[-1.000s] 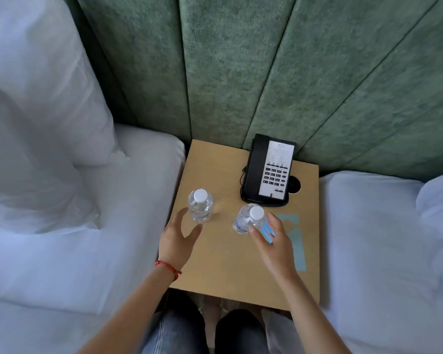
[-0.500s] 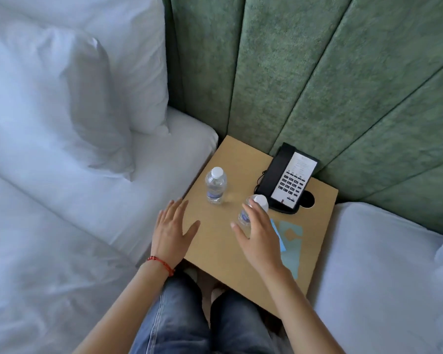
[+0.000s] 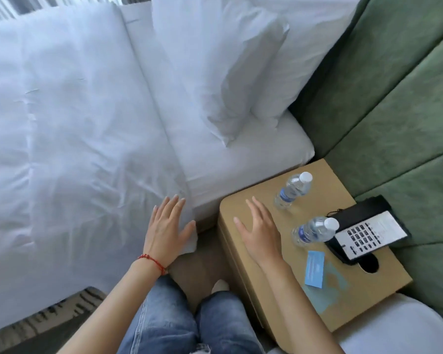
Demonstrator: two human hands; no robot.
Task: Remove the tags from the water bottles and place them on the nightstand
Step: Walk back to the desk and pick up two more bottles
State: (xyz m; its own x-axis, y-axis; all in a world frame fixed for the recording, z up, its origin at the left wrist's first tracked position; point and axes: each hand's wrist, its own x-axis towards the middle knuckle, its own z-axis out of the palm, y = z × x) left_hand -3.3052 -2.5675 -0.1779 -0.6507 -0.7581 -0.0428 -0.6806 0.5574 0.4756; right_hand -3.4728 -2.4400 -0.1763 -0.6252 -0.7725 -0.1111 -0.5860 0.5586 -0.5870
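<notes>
Two clear water bottles with white caps stand on the wooden nightstand: the far bottle near the bed and the near bottle beside the phone. A light blue tag lies flat on the nightstand in front of the near bottle, on top of another teal tag. My right hand hovers over the nightstand's left part, fingers straight, holding nothing. My left hand is spread over the edge of the bed, also holding nothing.
A black desk phone sits at the back of the nightstand next to a round hole. A white bed with pillows lies to the left. A green padded headboard rises behind.
My right hand has let go of the near bottle and the blue tag and drawn away to the left. My left hand moved off the nightstand over the bed. The view has swung left.
</notes>
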